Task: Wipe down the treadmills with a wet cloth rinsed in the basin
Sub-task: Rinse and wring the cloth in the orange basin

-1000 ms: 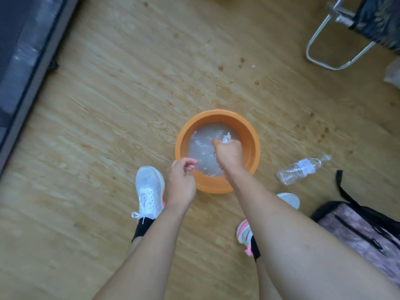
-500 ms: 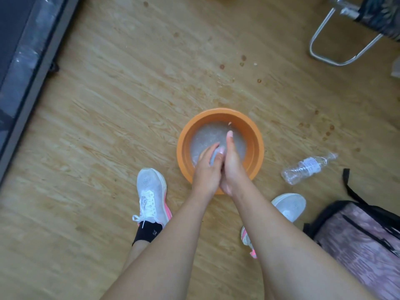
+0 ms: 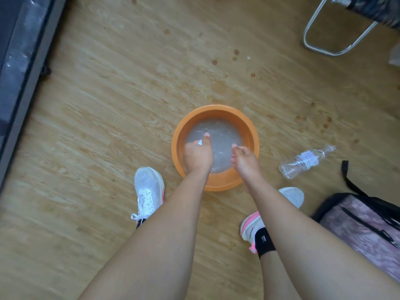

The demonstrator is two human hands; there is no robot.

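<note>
Bending over the orange basin (image 3: 216, 109) just right of centre frame, pinching a white scrap of cloth (image 3: 200, 142) at the cloudy water's surface with the left grip (image 3: 198, 158). Curling the right grip (image 3: 245, 159) just beside it, over the water; cannot tell whether clamping on anything. Probably handling soft, limp, water-heavy and slippery, so gathering the whole wad rather than a corner. Likely needing to skirt a plastic bottle (image 3: 303, 162) and a bag (image 3: 363, 221) lying at lower right, near the feet, before reaching the treadmill (image 3: 26, 61) along the left edge.

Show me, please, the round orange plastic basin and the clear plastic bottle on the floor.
round orange plastic basin (image 3: 214, 110): head view, far rim.
clear plastic bottle (image 3: 309, 158): head view, its label.
</note>
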